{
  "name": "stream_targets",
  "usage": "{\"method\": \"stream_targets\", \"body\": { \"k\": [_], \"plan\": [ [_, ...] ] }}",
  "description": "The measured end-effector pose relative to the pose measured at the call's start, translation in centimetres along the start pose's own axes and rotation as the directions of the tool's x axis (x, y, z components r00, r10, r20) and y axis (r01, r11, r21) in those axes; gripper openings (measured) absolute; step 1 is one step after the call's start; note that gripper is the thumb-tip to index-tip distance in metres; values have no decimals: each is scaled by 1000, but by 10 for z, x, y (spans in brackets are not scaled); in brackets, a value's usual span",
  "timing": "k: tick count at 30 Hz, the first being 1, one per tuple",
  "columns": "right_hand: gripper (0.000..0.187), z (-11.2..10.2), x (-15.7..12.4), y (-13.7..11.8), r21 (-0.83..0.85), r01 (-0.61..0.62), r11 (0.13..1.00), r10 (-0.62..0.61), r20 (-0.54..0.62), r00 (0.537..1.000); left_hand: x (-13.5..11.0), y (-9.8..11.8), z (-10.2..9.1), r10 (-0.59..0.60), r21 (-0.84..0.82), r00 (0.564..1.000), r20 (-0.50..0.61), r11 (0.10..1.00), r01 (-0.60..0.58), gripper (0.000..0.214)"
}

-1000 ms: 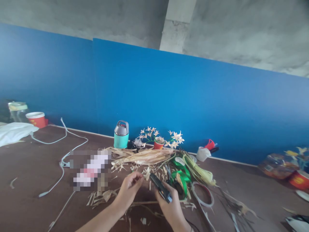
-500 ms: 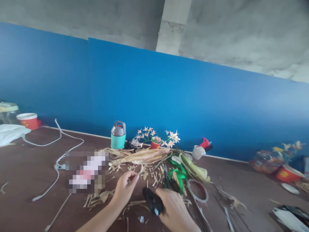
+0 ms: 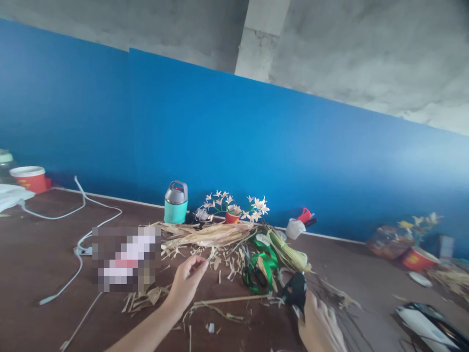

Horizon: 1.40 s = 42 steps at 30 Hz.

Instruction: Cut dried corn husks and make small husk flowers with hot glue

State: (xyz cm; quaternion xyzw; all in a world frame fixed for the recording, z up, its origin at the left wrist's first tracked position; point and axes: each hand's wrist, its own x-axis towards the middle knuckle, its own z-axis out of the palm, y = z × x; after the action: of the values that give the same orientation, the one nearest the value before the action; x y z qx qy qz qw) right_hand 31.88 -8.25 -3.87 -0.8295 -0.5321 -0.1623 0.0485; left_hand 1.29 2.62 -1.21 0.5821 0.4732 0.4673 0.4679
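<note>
Left hand (image 3: 186, 283), fingers pinched closed, contents indistinct; right hand (image 3: 322, 320), fingers gripping black tool (image 3: 295, 289), now shifted toward three o'clock, leaving tool and pinch well apart.

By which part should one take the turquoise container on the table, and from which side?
Probably best by the loop handle on its grey lid, from above: the turquoise container stands upright with the handle on top, the blue panel rises behind, and dry husks lie in front.
</note>
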Motion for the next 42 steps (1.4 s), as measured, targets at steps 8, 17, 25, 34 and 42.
{"method": "stream_targets", "body": {
  "k": [8,17,25,34,42],
  "plan": [
    [20,-53,5,-31,-117,32,993,-11,172,985,-3,7,-1,-43,8,999,-24,999,44,30],
    [23,-66,56,-162,497,379,781,-472,71,879,4,-6,0,6,-57,998,-57,998,-9,31],
    [31,-18,66,-176,548,363,754,-477,77,875,7,-2,-2,-20,-76,997,-70,997,15,28],
    [29,-7,67,-176,620,334,710,-438,17,899,7,-6,-1,-40,-71,997,-61,997,36,28],
    [10,-2,64,-180,631,292,718,-369,-9,929,4,0,-1,-61,-59,997,-43,997,59,27]
  ]
}}
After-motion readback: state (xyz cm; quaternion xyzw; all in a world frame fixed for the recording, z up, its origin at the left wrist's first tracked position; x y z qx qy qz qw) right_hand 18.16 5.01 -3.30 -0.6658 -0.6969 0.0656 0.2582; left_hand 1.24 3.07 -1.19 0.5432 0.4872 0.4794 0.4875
